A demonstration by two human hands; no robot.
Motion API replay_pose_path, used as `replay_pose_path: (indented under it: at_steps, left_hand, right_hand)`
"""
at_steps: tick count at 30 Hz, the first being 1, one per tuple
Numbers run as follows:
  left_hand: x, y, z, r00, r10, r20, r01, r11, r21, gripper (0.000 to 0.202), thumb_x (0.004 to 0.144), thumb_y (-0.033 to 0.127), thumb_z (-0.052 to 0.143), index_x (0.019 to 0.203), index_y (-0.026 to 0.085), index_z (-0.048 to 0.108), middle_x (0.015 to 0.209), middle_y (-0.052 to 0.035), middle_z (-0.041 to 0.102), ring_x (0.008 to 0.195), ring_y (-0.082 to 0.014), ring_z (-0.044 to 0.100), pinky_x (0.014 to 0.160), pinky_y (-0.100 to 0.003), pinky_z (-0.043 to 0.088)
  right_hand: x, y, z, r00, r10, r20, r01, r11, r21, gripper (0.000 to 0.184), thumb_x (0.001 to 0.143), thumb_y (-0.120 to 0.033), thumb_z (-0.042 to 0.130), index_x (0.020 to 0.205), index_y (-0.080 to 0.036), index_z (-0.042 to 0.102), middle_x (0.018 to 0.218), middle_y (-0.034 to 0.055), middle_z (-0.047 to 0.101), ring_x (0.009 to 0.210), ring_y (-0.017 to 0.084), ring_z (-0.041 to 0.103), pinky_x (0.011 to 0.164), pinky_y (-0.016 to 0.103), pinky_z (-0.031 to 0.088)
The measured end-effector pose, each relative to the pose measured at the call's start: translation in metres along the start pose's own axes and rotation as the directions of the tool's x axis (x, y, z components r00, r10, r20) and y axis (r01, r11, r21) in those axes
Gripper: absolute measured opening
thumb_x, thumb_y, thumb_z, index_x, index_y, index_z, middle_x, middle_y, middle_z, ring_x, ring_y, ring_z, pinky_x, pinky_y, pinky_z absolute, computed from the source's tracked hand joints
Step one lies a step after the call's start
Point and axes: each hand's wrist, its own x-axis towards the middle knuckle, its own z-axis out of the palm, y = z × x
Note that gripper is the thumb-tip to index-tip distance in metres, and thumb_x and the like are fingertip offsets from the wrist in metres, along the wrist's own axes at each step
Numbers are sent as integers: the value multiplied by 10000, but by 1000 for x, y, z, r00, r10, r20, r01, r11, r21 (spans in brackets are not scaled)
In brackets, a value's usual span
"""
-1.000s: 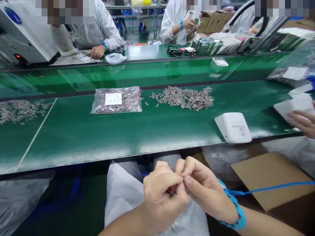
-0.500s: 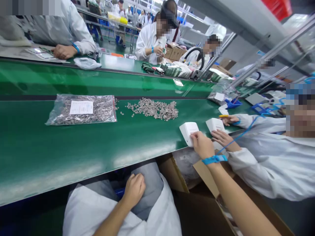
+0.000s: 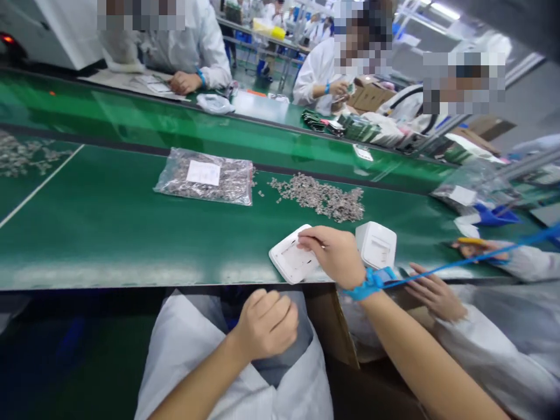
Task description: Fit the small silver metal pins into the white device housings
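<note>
Grip of the right hand [image 3: 336, 252] bunches over a white rounded-square plastic casing [image 3: 289, 261], pinch uncertain, probably steadying it on the green surface [image 3: 184, 245]; left hand [image 3: 268, 324] curls fist-like.

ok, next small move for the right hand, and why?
Probably ease the nearer white housing slightly inward on the green table. Its near corner seems to reach the front edge, and the right hand already has its fingertips at it. The left hand is curled over the lap, so it isn't steadying the housing.
</note>
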Motion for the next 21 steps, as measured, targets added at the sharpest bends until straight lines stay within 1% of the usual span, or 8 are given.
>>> replay_pose_path:
  at_steps: [1,2,4,6,8,11,14,21]
  left_hand:
    - [14,-5,-4,999,-33,10,32,997,66,225,882,199,543,1072,125,638,1023,-89,689,962,-233,594,787,-396,410]
    - [26,-10,-6,997,-53,52,47,992,114,265,899,241,545,1116,114,629,1071,-99,684,1010,-246,593,797,-402,405]
    - [42,-23,-7,981,-64,183,34,986,160,327,936,344,533,1140,102,616,1060,-104,684,1031,-251,598,808,-407,398]
    - [48,-34,-6,962,-77,261,31,984,177,348,958,413,508,1085,109,621,974,-95,689,997,-247,614,821,-415,391]
    - [46,-42,-5,960,-126,249,80,979,190,304,965,407,496,978,130,622,895,-78,687,978,-247,625,831,-425,381]
    - [40,-46,-5,963,-178,203,146,976,163,216,963,321,487,885,154,600,871,-64,691,1024,-243,628,837,-417,370]
    - [38,-46,-7,961,-208,181,185,973,139,171,958,268,475,912,163,602,921,-63,706,1063,-228,627,837,-401,363]
    - [40,-44,-7,952,-259,165,243,964,110,174,958,264,477,919,164,615,951,-48,714,1092,-211,625,830,-376,348]
  right_hand:
    - [6,-2,-3,998,-65,27,65,998,-10,155,945,-178,532,930,-186,686,847,35,731,759,177,693,703,263,523]
    - [11,-3,-6,989,-131,68,133,991,-28,183,944,-150,512,955,-178,693,907,49,729,805,181,692,727,268,532]
    - [19,-5,-9,952,-241,187,259,963,-79,258,939,-94,460,992,-163,703,999,77,707,870,189,680,759,281,541]
    - [23,-7,-6,911,-278,305,334,931,-148,304,935,-65,432,1003,-159,713,1027,91,681,862,193,668,744,292,544]
    - [24,-9,2,886,-272,376,368,906,-212,280,944,-76,454,992,-160,718,1005,90,669,834,196,658,723,299,542]
    - [23,-10,17,880,-288,378,395,885,-247,203,966,-132,510,931,-151,709,941,90,669,832,205,643,745,315,540]
    - [23,-9,28,889,-317,330,403,884,-236,197,979,-164,522,870,-144,685,882,93,665,821,211,625,743,326,534]
    - [28,-7,34,892,-315,323,386,903,-186,189,966,-162,536,833,-176,670,948,96,648,886,225,585,800,366,530]
